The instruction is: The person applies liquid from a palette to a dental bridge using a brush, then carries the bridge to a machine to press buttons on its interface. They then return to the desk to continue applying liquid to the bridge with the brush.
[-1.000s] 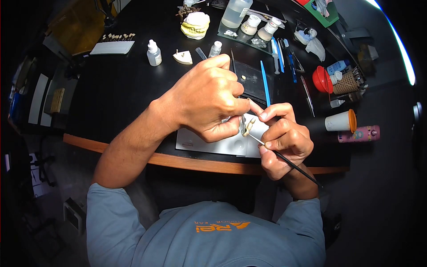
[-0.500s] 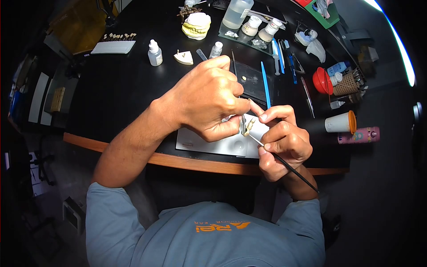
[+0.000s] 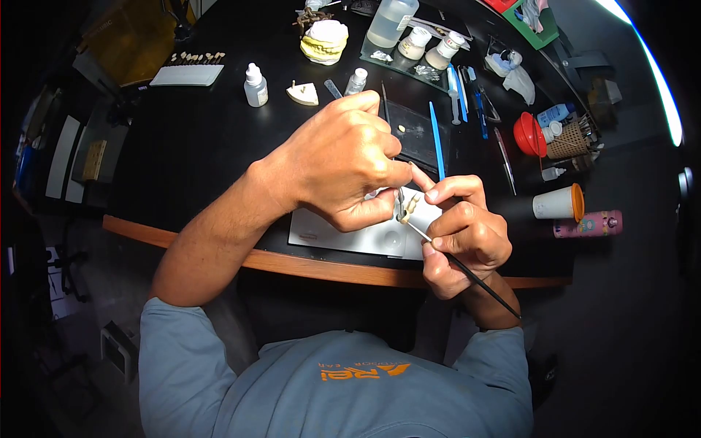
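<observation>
My left hand (image 3: 354, 164) is closed, with its back turned up. From its fingers a slim metal tool tip (image 3: 400, 198) sticks out, like that of forceps; the rest is hidden in the fist. At this tip sits a small tooth-coloured dental piece (image 3: 410, 207), seemingly several joined teeth. My right hand (image 3: 469, 237) pinches a thin brush (image 3: 473, 277) with a black handle and a pale front part. The brush tip is at the lower side of the dental piece. My right index finger reaches toward the left fingertips.
Under the hands lies a white palette sheet (image 3: 336, 235). Beyond stand a dropper bottle (image 3: 255, 87), a plaster model piece (image 3: 302, 93), powder jars (image 3: 443, 51) and a blue stick (image 3: 437, 139). A paper cup (image 3: 555, 205) and red bowl (image 3: 527, 133) are right; a shade-tab holder (image 3: 186, 75) is far left.
</observation>
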### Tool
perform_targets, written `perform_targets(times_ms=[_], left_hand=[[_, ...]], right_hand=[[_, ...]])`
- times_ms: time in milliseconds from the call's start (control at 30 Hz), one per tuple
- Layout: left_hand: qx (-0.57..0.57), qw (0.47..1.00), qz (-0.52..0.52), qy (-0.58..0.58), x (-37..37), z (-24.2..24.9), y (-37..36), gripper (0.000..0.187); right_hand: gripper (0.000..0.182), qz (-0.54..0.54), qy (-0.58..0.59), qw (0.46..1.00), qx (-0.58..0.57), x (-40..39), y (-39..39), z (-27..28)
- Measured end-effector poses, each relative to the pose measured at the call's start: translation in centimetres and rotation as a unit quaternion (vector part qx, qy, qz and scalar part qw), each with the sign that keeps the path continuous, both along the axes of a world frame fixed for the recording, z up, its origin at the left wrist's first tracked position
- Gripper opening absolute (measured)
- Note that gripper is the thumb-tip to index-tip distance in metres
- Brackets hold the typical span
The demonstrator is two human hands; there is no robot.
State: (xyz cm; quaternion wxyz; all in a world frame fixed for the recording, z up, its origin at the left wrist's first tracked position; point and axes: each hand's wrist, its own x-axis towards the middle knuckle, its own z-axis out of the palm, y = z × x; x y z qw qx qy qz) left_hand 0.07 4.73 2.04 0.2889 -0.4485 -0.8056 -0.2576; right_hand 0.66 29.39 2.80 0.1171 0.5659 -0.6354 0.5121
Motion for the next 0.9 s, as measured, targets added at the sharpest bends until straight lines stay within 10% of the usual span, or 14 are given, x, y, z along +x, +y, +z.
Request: perform_targets(times_ms=[900], left_hand=[[0.12,0.977,-0.089,-0.151,-0.7,-1.4,0.7,0.041]], right_hand=[[0.021,-0.014,-0.063,0.995,-0.077,-0.3,0.9,-0.9]])
